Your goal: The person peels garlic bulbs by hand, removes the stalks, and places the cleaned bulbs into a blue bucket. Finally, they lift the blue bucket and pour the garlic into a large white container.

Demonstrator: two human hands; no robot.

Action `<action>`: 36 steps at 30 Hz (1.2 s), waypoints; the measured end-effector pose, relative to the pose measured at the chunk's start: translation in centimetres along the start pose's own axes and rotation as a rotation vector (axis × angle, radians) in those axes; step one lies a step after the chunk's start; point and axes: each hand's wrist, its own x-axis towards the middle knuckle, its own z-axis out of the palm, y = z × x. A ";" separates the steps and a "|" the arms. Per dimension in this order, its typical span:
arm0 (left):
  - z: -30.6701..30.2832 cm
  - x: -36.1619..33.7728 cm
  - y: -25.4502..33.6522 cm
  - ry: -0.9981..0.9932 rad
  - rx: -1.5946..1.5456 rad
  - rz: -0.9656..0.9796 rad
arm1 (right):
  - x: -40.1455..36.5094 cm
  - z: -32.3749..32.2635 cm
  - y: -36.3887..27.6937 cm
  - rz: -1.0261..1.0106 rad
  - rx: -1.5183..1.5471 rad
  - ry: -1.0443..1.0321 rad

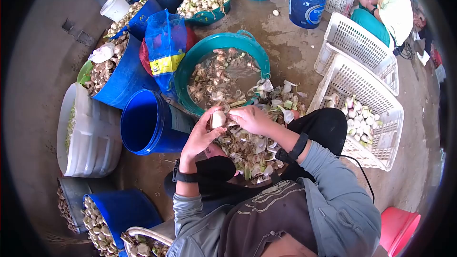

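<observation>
A pale garlic bulb (218,119) sits in the grip of my left hand (204,133), with the fingers curled round it. Right beside it, the fingers of my right hand (253,120) are closed at the bulb's side; whatever they pinch is too small to make out. Just beyond both hands stands a green tub (183,74) holding brownish garlic bulbs (219,69) in murky water. Below the hands, between my legs, lies a heap of garlic peelings (247,150).
To the right, a white plastic crate (391,143) holds whitish garlic bulbs (362,119). A blue bucket (159,123) stands at my left, near a blue mesh bag (166,43). Filled tubs and buckets line the back. Another person (395,16) sits at the far right.
</observation>
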 end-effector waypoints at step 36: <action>3.5 0.7 -5.3 0.258 0.018 -0.212 | -0.5 2.7 1.1 0.034 -0.208 0.233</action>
